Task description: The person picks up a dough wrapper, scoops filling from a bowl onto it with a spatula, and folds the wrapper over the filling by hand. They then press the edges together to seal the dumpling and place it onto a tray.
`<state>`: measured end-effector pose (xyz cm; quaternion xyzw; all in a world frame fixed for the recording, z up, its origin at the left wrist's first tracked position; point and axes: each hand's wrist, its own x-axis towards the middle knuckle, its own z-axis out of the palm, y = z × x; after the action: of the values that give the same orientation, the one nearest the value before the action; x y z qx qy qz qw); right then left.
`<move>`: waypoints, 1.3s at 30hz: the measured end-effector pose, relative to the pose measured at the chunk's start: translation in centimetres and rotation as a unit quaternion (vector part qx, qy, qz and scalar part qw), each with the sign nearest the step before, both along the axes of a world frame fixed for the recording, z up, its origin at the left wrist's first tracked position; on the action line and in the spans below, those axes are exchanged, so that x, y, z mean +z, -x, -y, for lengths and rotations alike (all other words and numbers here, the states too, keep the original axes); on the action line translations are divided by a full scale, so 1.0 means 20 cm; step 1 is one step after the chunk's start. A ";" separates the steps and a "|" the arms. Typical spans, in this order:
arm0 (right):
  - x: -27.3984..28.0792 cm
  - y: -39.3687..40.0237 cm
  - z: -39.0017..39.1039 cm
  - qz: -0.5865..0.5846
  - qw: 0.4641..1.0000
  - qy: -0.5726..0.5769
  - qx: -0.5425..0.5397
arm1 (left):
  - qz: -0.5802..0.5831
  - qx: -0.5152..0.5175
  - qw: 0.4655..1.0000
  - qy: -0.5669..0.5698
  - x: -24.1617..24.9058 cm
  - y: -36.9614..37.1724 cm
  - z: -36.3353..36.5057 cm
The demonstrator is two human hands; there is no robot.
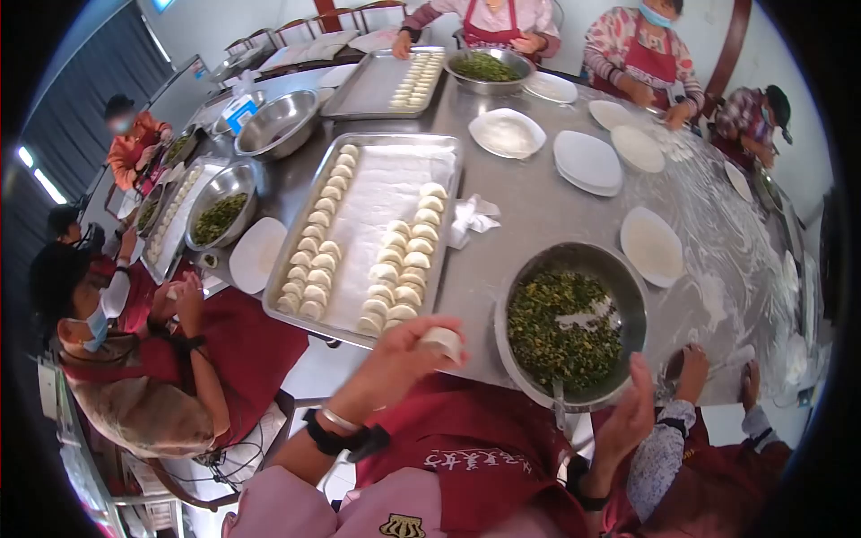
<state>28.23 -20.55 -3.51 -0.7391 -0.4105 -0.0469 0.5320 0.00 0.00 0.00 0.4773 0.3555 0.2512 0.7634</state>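
A dark red apron (475, 439) with pale lettering lies just below and between the wearer's two hands. The left hand (408, 354), a dark band and a bracelet at its wrist, has its fingers closed around a pale dumpling (442, 342); whether this is sealed cannot be made out. The right hand (630, 412) stands apart from it, fingers extended and palm turned inward, with nothing visible in its grasp.

Just beside the right hand, on its left, is a stainless-steel mixing bowl (628, 282) of chopped green-and-yellow filling (556, 332), a spoon (559, 408) leaning over its near rim. To the right of that hand, another person's hands (691, 372) rest at the edge of the metal worktop (556, 220).

Directly beyond the left hand, a metal tray (381, 193) carries folded dumplings (417, 260) in rows along both long sides. A crumpled white tissue (473, 218) lies against the tray's right side. Farther left of that hand sit a seated person in a face mask (134, 386), a white plate (257, 255) and a second bowl (248, 186) of greens.

Beyond the right hand lie a plate (651, 247), then stacked plates (587, 163), with white flour (713, 296) smeared to their right. Well past both hands are another bowl of filling (489, 88), a far tray (372, 85) with dumplings, and aproned people (489, 22) along the opposite edge.
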 end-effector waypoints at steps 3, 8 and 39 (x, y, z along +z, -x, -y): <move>-0.22 -0.09 0.04 -0.137 0.987 0.019 -0.075 | -0.076 0.050 0.993 -0.076 0.01 0.26 -0.18; -0.36 -0.24 0.13 -0.119 0.986 0.045 -0.106 | -0.307 0.106 0.915 -0.239 -0.30 0.62 -0.47; -0.43 -0.26 0.23 -0.338 0.940 0.015 -0.046 | -0.423 -0.080 0.728 -0.533 -0.48 0.68 -0.52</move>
<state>33.38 -25.16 -12.18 -0.7371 -0.1731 0.1871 0.6259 -13.66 10.38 -9.66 0.8895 0.4093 0.1096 0.1711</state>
